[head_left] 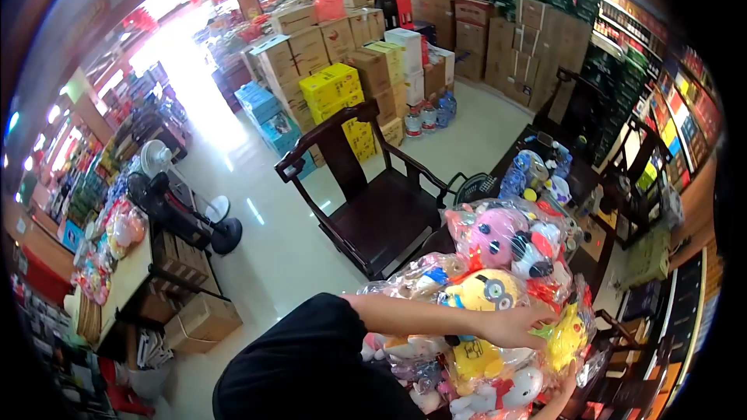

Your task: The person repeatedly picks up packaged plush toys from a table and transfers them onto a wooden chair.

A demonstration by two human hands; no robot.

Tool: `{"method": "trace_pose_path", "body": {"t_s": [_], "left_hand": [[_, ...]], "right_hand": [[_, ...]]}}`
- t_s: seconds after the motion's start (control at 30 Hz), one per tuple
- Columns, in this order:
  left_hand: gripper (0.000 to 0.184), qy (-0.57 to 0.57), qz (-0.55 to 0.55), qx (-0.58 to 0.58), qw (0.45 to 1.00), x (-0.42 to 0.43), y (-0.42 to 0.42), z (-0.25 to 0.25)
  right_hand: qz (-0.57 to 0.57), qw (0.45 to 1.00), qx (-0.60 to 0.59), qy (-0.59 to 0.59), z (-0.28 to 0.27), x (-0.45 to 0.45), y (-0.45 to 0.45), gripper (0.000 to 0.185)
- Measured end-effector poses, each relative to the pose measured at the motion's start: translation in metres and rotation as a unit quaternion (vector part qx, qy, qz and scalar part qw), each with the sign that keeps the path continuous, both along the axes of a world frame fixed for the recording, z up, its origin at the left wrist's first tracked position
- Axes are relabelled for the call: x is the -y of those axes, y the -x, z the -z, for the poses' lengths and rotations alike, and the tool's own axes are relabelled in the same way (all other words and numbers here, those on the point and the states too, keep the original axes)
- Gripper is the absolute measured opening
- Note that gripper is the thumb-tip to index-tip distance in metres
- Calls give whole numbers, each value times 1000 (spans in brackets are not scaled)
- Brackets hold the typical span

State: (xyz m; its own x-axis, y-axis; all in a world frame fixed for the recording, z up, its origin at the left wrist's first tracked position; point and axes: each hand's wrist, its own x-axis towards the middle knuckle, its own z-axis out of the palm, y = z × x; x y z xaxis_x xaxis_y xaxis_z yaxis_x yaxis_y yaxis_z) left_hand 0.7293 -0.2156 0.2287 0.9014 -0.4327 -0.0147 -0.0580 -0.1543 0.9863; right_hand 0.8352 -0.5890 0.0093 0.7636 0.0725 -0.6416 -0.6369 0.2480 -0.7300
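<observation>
1. Boxes (274, 61) stand behind a dark chair (385, 214).
2. Yellow toy (570, 337) sits right of other bagged toys (486, 288).
3. Left hand (519, 327) touches it, fingers partly bent.
4. Right hand (563, 391) is by its bottom; can't tell how open, or if either grips.

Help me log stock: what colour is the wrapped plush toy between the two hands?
The plush toy is mostly yellow, seen best in the head view.

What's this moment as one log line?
left hand: on yellow plush toy | right hand: at its lower edge | nearby: bagged pink plush toy
</observation>
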Motion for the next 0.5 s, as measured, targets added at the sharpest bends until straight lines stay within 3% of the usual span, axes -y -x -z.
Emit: {"method": "trace_pose_path", "body": {"t_s": [0.1,0.23,0.5], "left_hand": [[55,132,-52,-20,990,-36,31,-10],[46,205,-132,-28,969,-82,65,11],[37,324,-274,2,906,-160,168,47]], "right_hand": [[8,995,37,87,-2,-9,3,34],[12,966,112,233,-10,-22,11,32],[20,792,345,503,-60,-48,16,32]]}}
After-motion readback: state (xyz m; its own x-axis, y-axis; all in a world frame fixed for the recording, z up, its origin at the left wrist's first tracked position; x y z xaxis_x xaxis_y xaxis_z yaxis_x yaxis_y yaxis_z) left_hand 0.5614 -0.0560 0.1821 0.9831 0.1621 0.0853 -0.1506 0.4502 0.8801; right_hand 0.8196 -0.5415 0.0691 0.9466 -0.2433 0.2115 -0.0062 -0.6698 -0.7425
